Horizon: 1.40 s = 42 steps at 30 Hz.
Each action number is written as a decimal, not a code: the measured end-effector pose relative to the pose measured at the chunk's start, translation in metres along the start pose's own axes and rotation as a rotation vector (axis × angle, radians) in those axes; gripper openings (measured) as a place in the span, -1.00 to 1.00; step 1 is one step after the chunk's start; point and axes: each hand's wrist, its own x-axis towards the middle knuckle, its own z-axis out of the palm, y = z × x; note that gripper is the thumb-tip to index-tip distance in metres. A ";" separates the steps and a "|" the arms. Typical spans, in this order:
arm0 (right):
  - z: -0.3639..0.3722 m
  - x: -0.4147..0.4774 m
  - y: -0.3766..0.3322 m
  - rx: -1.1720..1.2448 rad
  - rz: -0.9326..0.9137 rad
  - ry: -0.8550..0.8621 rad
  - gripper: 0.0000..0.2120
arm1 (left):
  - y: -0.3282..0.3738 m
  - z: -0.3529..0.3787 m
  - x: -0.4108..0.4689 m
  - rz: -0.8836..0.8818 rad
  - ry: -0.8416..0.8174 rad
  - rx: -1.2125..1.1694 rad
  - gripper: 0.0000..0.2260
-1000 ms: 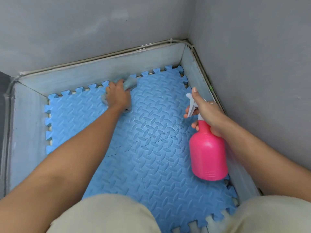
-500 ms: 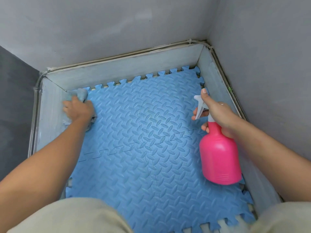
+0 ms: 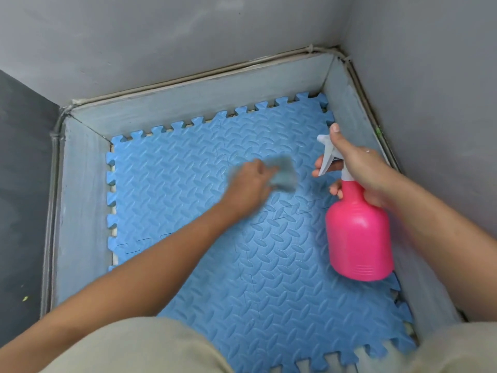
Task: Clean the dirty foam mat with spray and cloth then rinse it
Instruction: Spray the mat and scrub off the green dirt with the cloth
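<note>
A blue foam mat (image 3: 172,184) of interlocking tiles with a raised tread pattern covers the floor of a small walled corner. My left hand (image 3: 250,184) presses a pale blue-grey cloth (image 3: 285,176) onto the mat's far middle; both are blurred by motion. My right hand (image 3: 360,168) holds a pink spray bottle (image 3: 359,238) by its neck above the mat's right side, thumb on top of the white trigger head (image 3: 328,157), nozzle pointing left toward the cloth.
Grey skirting boards (image 3: 204,100) fence the mat on the far, left and right sides, with grey walls above. A dark floor strip (image 3: 21,211) lies beyond the left skirting. My knees in beige trousers (image 3: 139,348) fill the bottom edge.
My left hand has swept the cloth from the mat's far left corner rightward to the far middle, close to the spray nozzle. The bottle stays held at the right.
</note>
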 end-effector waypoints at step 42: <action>0.055 -0.036 0.006 -0.234 0.019 -0.125 -0.36 | -0.192 -0.092 -0.111 -0.894 0.229 0.131 -0.64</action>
